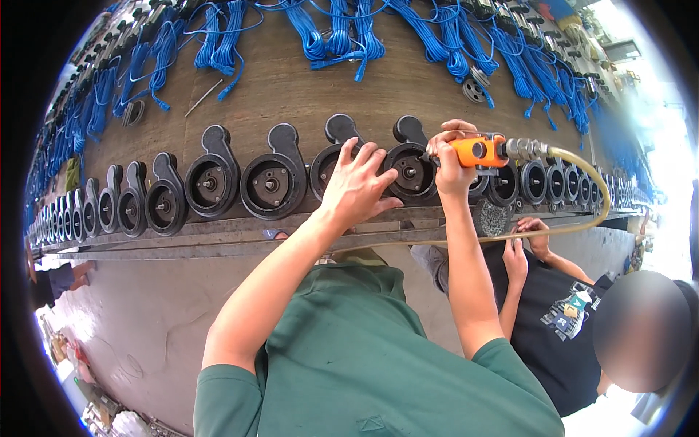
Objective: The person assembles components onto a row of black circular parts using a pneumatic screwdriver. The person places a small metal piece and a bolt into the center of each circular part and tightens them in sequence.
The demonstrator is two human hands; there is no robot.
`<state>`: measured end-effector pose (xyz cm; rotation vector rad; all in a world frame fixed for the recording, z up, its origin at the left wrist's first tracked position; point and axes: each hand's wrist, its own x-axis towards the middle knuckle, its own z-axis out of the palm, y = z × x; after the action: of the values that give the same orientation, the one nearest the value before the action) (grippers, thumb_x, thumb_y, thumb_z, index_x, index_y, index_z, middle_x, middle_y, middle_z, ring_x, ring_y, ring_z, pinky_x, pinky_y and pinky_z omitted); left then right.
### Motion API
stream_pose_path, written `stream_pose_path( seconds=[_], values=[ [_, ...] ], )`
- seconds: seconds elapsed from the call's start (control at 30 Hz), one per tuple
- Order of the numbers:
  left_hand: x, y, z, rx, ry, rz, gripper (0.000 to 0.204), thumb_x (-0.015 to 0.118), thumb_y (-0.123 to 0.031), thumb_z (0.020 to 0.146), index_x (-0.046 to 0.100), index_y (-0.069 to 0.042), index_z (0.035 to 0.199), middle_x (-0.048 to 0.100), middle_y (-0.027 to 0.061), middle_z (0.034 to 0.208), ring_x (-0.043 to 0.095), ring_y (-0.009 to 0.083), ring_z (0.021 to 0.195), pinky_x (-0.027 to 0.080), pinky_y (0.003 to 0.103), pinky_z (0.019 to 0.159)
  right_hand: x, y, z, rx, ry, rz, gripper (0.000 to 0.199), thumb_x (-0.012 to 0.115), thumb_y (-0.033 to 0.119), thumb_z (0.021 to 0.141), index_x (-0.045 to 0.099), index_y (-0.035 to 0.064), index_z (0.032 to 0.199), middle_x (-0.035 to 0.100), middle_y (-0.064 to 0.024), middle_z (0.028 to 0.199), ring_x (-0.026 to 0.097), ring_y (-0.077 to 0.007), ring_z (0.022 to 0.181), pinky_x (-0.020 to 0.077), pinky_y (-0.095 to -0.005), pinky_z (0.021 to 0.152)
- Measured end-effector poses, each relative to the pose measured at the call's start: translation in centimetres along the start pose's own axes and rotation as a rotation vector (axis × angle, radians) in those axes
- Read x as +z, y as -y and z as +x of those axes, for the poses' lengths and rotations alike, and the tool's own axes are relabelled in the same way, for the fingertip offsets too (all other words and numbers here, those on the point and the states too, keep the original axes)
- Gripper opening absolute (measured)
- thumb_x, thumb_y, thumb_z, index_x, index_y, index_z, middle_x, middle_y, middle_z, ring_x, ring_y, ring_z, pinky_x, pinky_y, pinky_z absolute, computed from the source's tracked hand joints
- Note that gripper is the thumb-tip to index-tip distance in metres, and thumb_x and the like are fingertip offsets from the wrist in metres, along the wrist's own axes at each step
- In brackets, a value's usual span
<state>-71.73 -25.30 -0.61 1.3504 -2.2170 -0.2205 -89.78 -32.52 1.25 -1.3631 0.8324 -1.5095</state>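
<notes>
"Where is the left hand [354, 182]?"

"Over the row of black casings [273, 182], palm down with its fingers spread. It partly covers one casing [341, 130], and its fingertips reach the left edge of the next casing [411, 173]. Whether they press on it or sit just above, I can't tell from this angle."

"And the right hand [453, 156]?"

"Wrapped around an orange power tool [480, 151], just above and to the right of that next casing. The tool's nose points left, close by the casing's upper right rim."

"What is the tool joined to?"

"A metal fitting [526, 149] at its right end, then a pale yellow hose [603, 197] that curves down and back left, passing in front of the right forearm."

"What about the bench [269, 95]?"

"It's brown. The casings line its near edge, and bundles of blue cable [338, 33] lie along the far side. A thin metal rod [204, 97] rests between them on the left. On the right, a co-worker in a black shirt [539, 328] has both hands raised near the bench edge."
</notes>
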Motion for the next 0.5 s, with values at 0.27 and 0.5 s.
stream_pose_path(
  seconds=[0.27, 0.5],
  values=[
    [-0.3, 0.2, 0.2, -0.028, 0.023, -0.041, 0.054, 0.085, -0.044, 0.064, 0.069, -0.012, 0.104, 0.06, 0.0155, 0.121, 0.048, 0.0324, 0.125, 0.027, 0.057, 0.114, -0.3, 0.3, 0.0, 0.039, -0.032, 0.053, 0.025, 0.057, 0.001, 0.085, 0.051, -0.0009, 0.11, 0.059, -0.0053, 0.078, 0.058, -0.0126, 0.07, 0.0492, -0.0265, 0.069],
    [-0.5, 0.7, 0.5, -0.071, 0.054, -0.117, 0.052, 0.085, -0.041, 0.063, 0.068, -0.012, 0.103, 0.061, 0.0164, 0.122, 0.048, 0.0331, 0.126, 0.027, 0.056, 0.115, -1.1, 0.7, 0.9, 0.074, 0.253, 0.121, 0.031, 0.056, -0.003, 0.08, 0.052, -0.0048, 0.11, 0.054, -0.0046, 0.073, 0.054, -0.015, 0.066, 0.0492, -0.0308, 0.068]
  ],
)
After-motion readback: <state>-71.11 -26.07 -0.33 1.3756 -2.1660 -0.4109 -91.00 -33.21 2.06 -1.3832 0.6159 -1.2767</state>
